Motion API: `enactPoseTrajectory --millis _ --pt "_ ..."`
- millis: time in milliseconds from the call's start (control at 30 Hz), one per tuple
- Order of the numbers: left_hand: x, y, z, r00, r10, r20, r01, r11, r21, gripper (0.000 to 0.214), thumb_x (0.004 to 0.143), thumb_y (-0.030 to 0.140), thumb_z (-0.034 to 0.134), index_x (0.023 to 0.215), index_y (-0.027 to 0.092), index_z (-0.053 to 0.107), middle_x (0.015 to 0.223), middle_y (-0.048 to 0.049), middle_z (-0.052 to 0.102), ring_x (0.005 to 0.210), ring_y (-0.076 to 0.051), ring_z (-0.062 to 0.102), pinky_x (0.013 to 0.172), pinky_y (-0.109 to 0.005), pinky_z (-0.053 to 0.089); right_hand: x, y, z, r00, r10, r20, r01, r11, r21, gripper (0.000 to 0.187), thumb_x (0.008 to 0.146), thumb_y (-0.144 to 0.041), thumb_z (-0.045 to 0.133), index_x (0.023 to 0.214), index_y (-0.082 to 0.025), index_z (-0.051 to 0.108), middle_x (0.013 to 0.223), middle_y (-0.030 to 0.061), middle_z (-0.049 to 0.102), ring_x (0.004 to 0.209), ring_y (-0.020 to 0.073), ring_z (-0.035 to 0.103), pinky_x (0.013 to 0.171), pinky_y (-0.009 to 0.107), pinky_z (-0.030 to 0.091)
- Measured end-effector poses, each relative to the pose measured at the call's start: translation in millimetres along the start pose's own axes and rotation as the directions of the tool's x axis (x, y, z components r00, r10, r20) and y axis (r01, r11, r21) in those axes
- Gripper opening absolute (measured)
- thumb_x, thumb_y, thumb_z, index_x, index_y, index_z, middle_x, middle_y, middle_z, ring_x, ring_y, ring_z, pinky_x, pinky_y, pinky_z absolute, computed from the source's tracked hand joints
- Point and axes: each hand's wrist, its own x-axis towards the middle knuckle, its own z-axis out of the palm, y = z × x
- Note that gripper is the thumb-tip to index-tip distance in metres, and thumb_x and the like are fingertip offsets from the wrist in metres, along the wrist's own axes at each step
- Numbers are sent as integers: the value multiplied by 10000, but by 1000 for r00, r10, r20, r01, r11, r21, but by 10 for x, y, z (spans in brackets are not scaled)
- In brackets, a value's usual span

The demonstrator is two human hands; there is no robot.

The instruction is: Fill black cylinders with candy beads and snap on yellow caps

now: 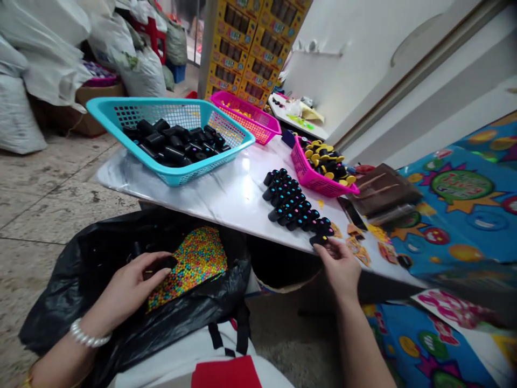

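Observation:
My left hand (131, 283) reaches into a black plastic bag (100, 253) on my lap and is closed round a small black tube (161, 264), next to a heap of tiny multicoloured candy beads (194, 261). My right hand (341, 264) rests at the near edge of the white marble table (226, 188), its fingertips pinched on a black tube (321, 238) at the near end of a cluster of filled black tubes (293, 202) lying side by side.
A teal basket (173, 113) of empty black tubes sits at the table's far left. A pink basket (319, 180) holds yellow and black caps; another pink basket (250, 116) stands behind. Stickers (359, 242), a brown pouch (383, 191), colourful printed sheets (464, 210), yellow cartons (250, 43) and white sacks (44, 59) surround.

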Motion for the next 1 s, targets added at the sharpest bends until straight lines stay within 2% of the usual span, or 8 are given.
enactPoseTrajectory --millis 200,300,433,533,600,700,800,1000 --pt "-86 189 -22 988 -98 116 122 968 -220 521 797 556 560 1173 196 576 912 -40 666 713 -179 616 646 -304 509 -287 10 141 929 -248 -275 219 967 -129 350 686 -373 765 895 -150 596 651 -19 574 552 132 556 598 274 477" --pt "-118 312 -17 968 -120 220 211 863 -459 548 800 504 590 1231 182 485 836 -22 641 639 -156 629 581 -287 530 -676 -202 288 848 -528 -44 518 844 -143 165 735 -275 734 802 -176 620 698 1 592 600 140 567 639 282 490" --pt "-102 347 45 945 -81 316 257 781 -569 552 767 468 649 1176 164 437 688 18 596 564 -162 641 490 -266 521 -1134 -739 775 433 -767 473 712 613 342 337 827 -169 617 1159 -230 602 1186 97 609 1068 231 588 918 378 492" --pt "-113 344 89 914 -54 401 302 752 -586 525 754 462 662 1113 168 417 660 19 607 555 -171 649 484 -266 520 -1315 -1051 1255 37 -778 627 641 500 582 427 876 -150 537 1295 -222 501 1310 106 549 1195 216 518 981 362 462" --pt "-129 328 90 922 -74 380 281 803 -525 498 766 457 649 1110 178 421 657 18 614 542 -176 644 486 -279 516 -1345 -1133 1548 -145 -729 669 604 470 644 343 882 -161 538 1223 -204 542 1181 96 623 1085 195 579 902 320 494" --pt "-135 263 30 992 -128 -4 123 962 -244 424 787 416 645 1094 169 489 756 -27 646 649 -185 651 609 -316 530 -1325 -1157 1887 -224 -628 745 729 399 556 194 879 -199 558 1065 -169 604 1010 98 647 950 213 595 786 315 498" --pt "-110 175 -67 909 -23 -417 74 992 106 320 833 377 607 1058 156 550 937 -79 642 887 -212 622 836 -356 495 -1372 -1200 2086 -270 -571 775 857 224 463 158 908 -177 496 1007 -151 616 1014 127 610 945 238 559 744 318 469" --pt "-78 129 -102 924 -7 -383 190 876 443 394 818 361 620 1135 130 579 1165 -160 527 1081 -300 498 935 -419 439 -1657 -1343 2111 -499 -500 708 732 195 653 130 898 -154 499 941 -172 620 932 89 607 826 188 563 690 274 438"
